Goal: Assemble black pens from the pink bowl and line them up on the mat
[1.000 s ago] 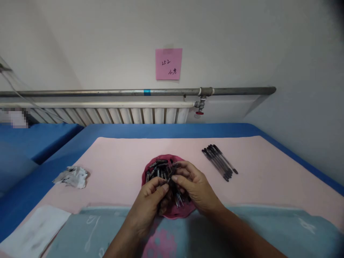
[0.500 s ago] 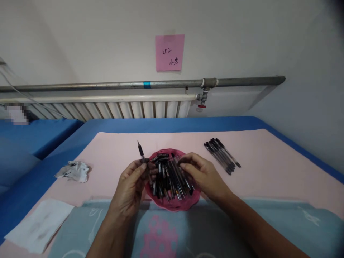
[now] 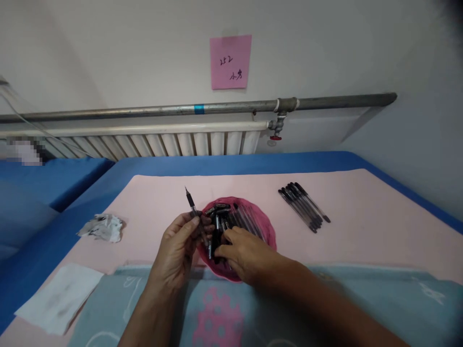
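My left hand [image 3: 181, 243] pinches an uncapped pen [image 3: 190, 198] with a clear barrel and black grip, its tip pointing up. A pink basket [image 3: 269, 229] sits just to the right, holding black caps [image 3: 221, 207] and several clear pen barrels [image 3: 249, 219]. My right hand [image 3: 242, 250] reaches into the basket's front part, its fingers curled down among the caps. What those fingertips hold, if anything, is hidden. Farther right, a row of capped black pens [image 3: 302, 207] lies side by side on the pink cover.
A crumpled, ink-stained tissue [image 3: 103, 227] and a folded white cloth [image 3: 60, 296] with grey smudges lie at the left. Blue-grey patterned fabric [image 3: 369, 299] spreads along the front edge. Behind the table [image 3: 231, 164] are a radiator [image 3: 181, 143], a metal pipe [image 3: 144, 111] and a pink note [image 3: 230, 62].
My right hand has moved left and down from the basket's right side into its front middle. My left hand keeps the pen upright in nearly the same place.
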Demonstrator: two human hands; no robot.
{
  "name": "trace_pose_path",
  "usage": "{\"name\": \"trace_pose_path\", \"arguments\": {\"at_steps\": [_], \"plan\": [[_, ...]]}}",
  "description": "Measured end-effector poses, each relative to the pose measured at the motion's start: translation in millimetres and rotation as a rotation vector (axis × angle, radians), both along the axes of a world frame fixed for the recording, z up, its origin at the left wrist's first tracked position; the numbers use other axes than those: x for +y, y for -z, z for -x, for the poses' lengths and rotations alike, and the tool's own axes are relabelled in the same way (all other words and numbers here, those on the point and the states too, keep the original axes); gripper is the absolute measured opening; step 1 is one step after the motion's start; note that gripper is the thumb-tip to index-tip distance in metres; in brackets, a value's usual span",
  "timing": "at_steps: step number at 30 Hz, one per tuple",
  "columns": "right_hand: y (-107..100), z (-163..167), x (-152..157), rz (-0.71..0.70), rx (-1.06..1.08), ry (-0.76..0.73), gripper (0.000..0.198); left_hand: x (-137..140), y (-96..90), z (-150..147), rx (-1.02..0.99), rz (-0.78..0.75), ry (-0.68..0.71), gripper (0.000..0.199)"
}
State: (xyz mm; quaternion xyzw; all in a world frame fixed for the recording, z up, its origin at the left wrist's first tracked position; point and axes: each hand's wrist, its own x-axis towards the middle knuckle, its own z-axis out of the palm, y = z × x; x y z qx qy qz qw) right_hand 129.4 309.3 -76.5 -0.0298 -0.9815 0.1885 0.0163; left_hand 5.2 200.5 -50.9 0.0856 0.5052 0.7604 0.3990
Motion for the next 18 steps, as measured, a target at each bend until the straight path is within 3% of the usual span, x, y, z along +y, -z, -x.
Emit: {"name": "trace_pose_path", "arguments": {"at_steps": [13,18], "plan": [[-1.9,-2.4,7.6,-0.108,-0.024,0.151,0.017,0.3,-0.2,1.8,-0.002,0.003,-0.007,0.021],[-1.7,-2.4,5.5,-0.095,0.073,0.203,0.019,0.3,0.8,2.7,0.022,0.028,-0.02,0.023]]}}
